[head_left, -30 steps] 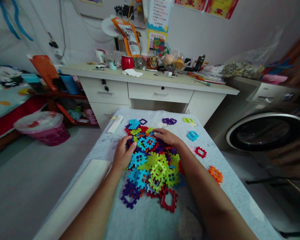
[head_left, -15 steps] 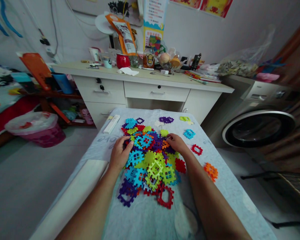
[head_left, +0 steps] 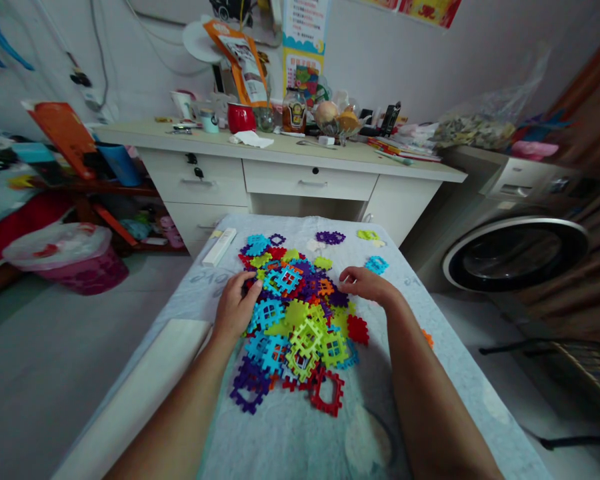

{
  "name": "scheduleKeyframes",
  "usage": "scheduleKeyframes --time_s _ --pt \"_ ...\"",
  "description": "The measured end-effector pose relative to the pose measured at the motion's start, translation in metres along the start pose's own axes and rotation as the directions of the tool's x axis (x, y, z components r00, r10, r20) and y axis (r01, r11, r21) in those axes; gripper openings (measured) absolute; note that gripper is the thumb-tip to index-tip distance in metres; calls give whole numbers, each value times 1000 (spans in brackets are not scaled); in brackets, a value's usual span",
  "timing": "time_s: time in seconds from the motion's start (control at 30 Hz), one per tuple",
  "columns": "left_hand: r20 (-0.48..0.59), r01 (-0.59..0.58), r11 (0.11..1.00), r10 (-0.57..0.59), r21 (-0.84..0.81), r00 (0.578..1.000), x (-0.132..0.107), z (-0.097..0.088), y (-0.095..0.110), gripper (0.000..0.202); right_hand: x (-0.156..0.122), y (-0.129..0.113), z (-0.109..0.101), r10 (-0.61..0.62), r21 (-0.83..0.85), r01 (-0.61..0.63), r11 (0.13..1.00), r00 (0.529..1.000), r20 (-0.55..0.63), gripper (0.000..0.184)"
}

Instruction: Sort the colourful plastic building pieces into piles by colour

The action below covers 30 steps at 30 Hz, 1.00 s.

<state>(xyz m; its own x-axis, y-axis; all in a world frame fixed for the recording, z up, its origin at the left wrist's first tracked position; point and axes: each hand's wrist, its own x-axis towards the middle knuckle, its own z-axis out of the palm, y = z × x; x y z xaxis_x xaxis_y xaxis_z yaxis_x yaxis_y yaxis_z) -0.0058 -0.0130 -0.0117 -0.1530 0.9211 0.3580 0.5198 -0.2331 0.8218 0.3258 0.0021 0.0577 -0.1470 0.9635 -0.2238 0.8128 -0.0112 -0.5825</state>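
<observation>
A heap of coloured plastic interlocking tiles [head_left: 300, 320] lies on a small table with a pale blue cloth [head_left: 290, 433]. My left hand [head_left: 235, 307] rests on the heap's left edge, fingers spread loosely over blue and purple tiles. At the heap's right edge my right hand [head_left: 367, 285] has its fingertips drawn together in a pinch; what they hold is too small to make out. A red tile [head_left: 327, 393] and a purple tile [head_left: 247, 390] lie at the near end of the heap.
Loose tiles lie apart: purple [head_left: 330, 237], lime [head_left: 366, 235], blue [head_left: 377, 265], orange [head_left: 427, 338]. A white tube [head_left: 219, 246] sits at the table's far left. Beyond stand a cluttered desk [head_left: 290, 160], a washing machine [head_left: 520, 253] and a pink bin [head_left: 67, 257].
My right hand has drawn back from the top of the heap to its right edge and closed its fingertips. My left hand has barely moved.
</observation>
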Motion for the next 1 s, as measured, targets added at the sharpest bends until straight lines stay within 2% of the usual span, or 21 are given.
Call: scheduleKeyframes --time_s 0.1,0.2,0.4,0.53,0.67,0.83,1.0 --pt "-3 0 1000 0 14 1000 1 1 -2 43 -1 -2 2 -13 -55 18 998 996 87 31" --pt "-5 0 1000 0 23 1000 1 1 -3 43 0 -3 5 -67 -46 71 996 994 90 22" --pt "1 19 1000 -19 24 1000 1 1 -2 43 -3 4 -3 -48 249 44 968 999 10 9" --pt "5 23 999 -24 21 1000 1 1 0 44 -3 11 -9 25 408 41 912 987 -156 6" --pt "5 22 999 -22 25 1000 1 1 -1 43 11 12 -4 148 592 67 803 940 -307 4" --pt "8 19 999 -19 28 1000 1 1 -2 43 47 6 11 347 775 70 629 866 -360 7" --pt "2 20 999 -20 34 1000 1 1 0 41 88 3 13 451 755 40 654 780 -433 11"
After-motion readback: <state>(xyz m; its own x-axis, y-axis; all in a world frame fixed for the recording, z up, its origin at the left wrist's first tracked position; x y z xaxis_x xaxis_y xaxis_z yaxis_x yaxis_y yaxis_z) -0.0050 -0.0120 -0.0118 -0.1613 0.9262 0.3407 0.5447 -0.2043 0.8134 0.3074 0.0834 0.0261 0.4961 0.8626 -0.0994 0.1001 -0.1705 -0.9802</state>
